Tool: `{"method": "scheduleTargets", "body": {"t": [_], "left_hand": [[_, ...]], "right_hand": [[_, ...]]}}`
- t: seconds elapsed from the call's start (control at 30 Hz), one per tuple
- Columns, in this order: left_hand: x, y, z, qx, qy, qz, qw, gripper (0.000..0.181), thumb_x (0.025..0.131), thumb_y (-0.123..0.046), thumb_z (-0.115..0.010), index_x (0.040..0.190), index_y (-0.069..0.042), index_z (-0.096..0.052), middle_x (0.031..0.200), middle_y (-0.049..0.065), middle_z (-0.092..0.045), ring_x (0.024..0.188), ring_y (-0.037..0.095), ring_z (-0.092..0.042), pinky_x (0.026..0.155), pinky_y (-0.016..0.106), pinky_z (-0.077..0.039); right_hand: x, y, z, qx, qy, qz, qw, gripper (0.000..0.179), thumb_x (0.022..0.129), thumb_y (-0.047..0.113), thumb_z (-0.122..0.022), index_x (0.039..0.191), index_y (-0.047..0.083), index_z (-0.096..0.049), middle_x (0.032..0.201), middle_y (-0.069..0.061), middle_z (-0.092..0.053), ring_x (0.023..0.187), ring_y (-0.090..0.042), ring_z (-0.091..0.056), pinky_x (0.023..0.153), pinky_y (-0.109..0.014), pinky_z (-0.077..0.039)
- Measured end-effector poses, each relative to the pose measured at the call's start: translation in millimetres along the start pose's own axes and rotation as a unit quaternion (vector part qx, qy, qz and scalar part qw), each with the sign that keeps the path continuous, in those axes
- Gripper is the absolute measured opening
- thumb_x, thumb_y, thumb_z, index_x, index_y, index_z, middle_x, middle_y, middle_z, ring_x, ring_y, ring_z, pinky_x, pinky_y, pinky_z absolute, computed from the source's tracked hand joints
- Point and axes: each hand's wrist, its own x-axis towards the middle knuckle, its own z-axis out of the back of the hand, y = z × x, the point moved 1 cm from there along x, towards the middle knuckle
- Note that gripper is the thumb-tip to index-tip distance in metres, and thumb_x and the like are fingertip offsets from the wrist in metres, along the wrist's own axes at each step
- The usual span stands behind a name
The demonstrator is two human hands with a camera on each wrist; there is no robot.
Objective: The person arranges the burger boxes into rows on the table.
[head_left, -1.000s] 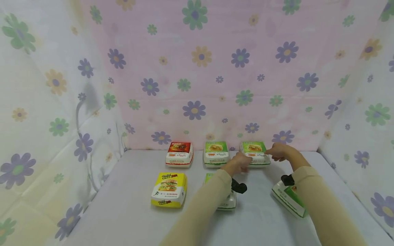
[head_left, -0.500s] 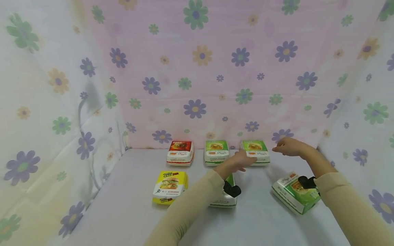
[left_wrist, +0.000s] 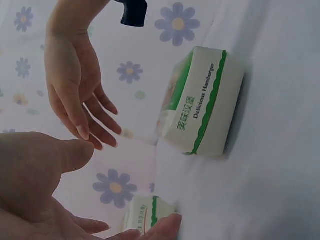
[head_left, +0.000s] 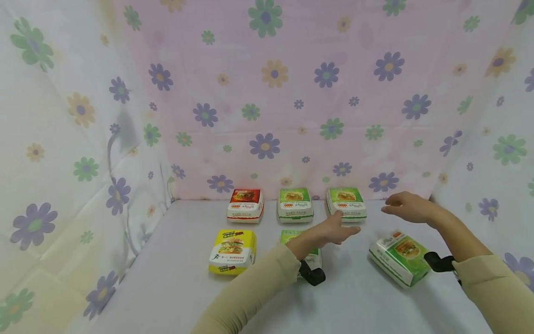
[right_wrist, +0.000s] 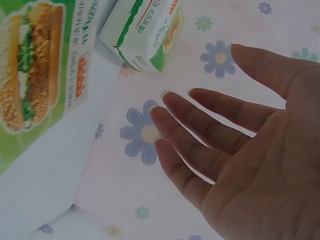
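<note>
My left hand (head_left: 331,228) hovers with fingers extended in front of the back right green-and-white burger box (head_left: 347,204), overlapping its front edge in the head view. Nothing is in its grasp. To the right of that box, my right hand (head_left: 410,207) is raised with relaxed, spread fingers, also holding nothing. Below it, a green burger box (head_left: 401,257) sits turned at an angle on the table. Another green burger box (head_left: 314,264) is partly hidden under my left forearm. In the left wrist view, the angled box (left_wrist: 202,102) shows "Delicious Hamburger" on its side.
Along the back stand a red burger box (head_left: 245,205) and a green burger box (head_left: 295,205), beside the right one. A yellow burger box (head_left: 232,252) lies front left. Flowered cloth (head_left: 267,93) walls the white table (head_left: 167,287) at back and sides.
Both hands have drawn away from the back right box, the right one moving right and the left one toward me with its fingers opening. The boxes stay where they were.
</note>
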Motion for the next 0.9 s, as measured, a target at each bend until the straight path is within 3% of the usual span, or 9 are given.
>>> {"method": "scheduleTargets", "body": {"t": [0.2,0.4,0.67,0.9], "left_hand": [[-6.3,5.1,-12.9,-0.007,0.012,-0.002,0.9999,0.083,0.102,-0.037,-0.065,0.163,-0.01,-0.018,0.161,0.017,-0.035,0.12,0.037,-0.064,0.103,0.046,-0.051],[-6.5,8.8,-30.5,0.002,0.003,0.006,1.0,0.076,0.1,-0.038,-0.066,0.16,-0.01,-0.028,0.155,0.014,-0.045,0.109,0.032,-0.069,0.104,0.045,-0.05],[2.7,22.0,-57.2,0.028,-0.028,0.017,0.9991,0.067,0.099,-0.042,-0.067,0.153,-0.012,-0.04,0.141,0.011,-0.056,0.084,0.018,-0.068,0.099,0.043,-0.052],[10.6,21.5,-87.8,0.045,-0.078,0.057,0.9943,0.072,0.093,-0.051,-0.072,0.148,-0.015,-0.044,0.134,0.006,-0.057,0.083,0.018,-0.061,0.086,0.04,-0.054]], "right_hand": [[-15.3,-4.5,-4.4,0.008,-0.012,0.002,0.9999,0.056,0.105,0.033,-0.056,0.131,-0.017,-0.054,0.127,-0.036,-0.06,0.117,-0.054,-0.056,0.087,-0.06,-0.055],[-26.7,-19.8,-9.9,0.015,-0.01,-0.005,0.9998,0.056,0.105,0.033,-0.056,0.132,-0.017,-0.053,0.126,-0.034,-0.061,0.117,-0.054,-0.056,0.086,-0.058,-0.056],[-29.2,-52.1,-22.3,0.026,0.018,-0.024,0.9992,0.057,0.105,0.031,-0.056,0.131,-0.019,-0.052,0.126,-0.037,-0.058,0.117,-0.055,-0.054,0.087,-0.061,-0.054],[-23.4,-75.8,-32.2,0.064,0.068,-0.038,0.9949,0.055,0.104,0.029,-0.057,0.127,-0.021,-0.054,0.121,-0.033,-0.063,0.107,-0.042,-0.063,0.087,-0.058,-0.056]]}}
